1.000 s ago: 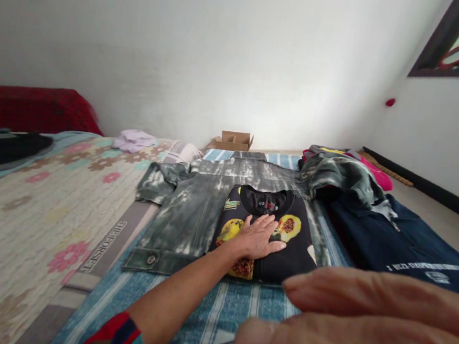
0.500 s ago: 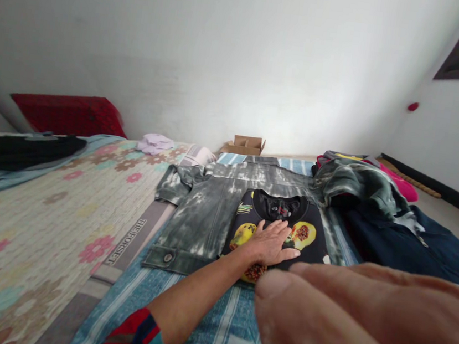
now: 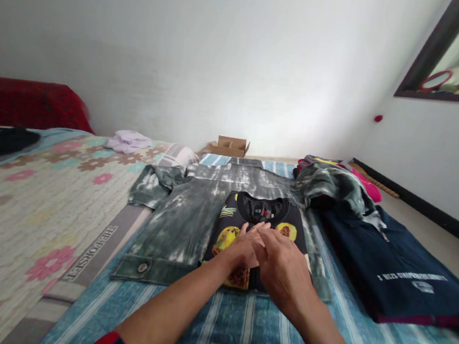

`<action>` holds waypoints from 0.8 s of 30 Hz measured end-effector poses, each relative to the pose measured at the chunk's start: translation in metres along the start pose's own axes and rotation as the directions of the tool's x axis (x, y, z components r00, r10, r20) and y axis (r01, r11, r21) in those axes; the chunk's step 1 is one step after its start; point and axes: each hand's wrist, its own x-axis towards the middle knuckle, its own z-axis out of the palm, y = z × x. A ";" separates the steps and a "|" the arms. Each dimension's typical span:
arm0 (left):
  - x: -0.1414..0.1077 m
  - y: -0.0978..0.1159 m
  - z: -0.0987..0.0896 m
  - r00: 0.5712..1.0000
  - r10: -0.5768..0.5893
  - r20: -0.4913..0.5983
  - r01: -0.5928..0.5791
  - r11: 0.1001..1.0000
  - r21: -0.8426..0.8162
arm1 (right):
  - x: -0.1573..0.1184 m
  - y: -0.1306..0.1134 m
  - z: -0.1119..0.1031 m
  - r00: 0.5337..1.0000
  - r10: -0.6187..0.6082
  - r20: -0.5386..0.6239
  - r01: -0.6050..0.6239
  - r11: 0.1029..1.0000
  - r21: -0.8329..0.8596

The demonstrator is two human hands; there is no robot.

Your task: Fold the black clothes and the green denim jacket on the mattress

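Observation:
A folded black shirt [image 3: 291, 215] with a fruit print lies on the back of a grey tie-dye denim jacket [image 3: 182, 233], which is spread face down. On the shirt's front rests my left hand [image 3: 249, 246], open, its fingers stretched toward the collar. My right hand [image 3: 285, 265] is above the shirt beside the left one and overlaps it in view. Its fingers are extended and point up and left, holding nothing that I can see. The left hand's thumb is hidden, and whether the two hands touch is unclear.
On the right, a folded navy garment [image 3: 406, 266] lies near a heap with a tie-dye piece [image 3: 332, 184]. A cardboard box [image 3: 230, 146] stands by the wall. A pale lilac cloth [image 3: 128, 142] and dark clothes [image 3: 1, 143] lie on the left over the flowered cover [image 3: 53, 206].
My right hand has moved from close before the camera, at lower right, to over the shirt beside my left hand. The left hand stays on the shirt. The view has turned right.

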 end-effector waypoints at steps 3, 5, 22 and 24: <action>0.005 -0.001 -0.003 0.997 0.029 0.068 -0.029 1.000 0.008 | -0.002 0.035 0.041 0.988 0.136 -0.075 -0.144 0.982 -0.122; 0.006 -0.002 -0.004 0.996 0.011 0.083 -0.013 1.000 0.018 | -0.006 0.051 0.057 0.980 0.190 -0.053 -0.197 0.961 -0.197; 0.030 -0.008 -0.038 0.987 -0.074 -0.142 0.081 0.996 0.045 | -0.013 0.059 0.065 0.934 0.316 0.170 -0.288 0.943 -0.167; 0.035 -0.010 -0.031 0.983 -0.088 -0.162 0.103 0.991 0.090 | -0.013 0.058 0.066 0.931 0.324 0.170 -0.296 0.940 -0.173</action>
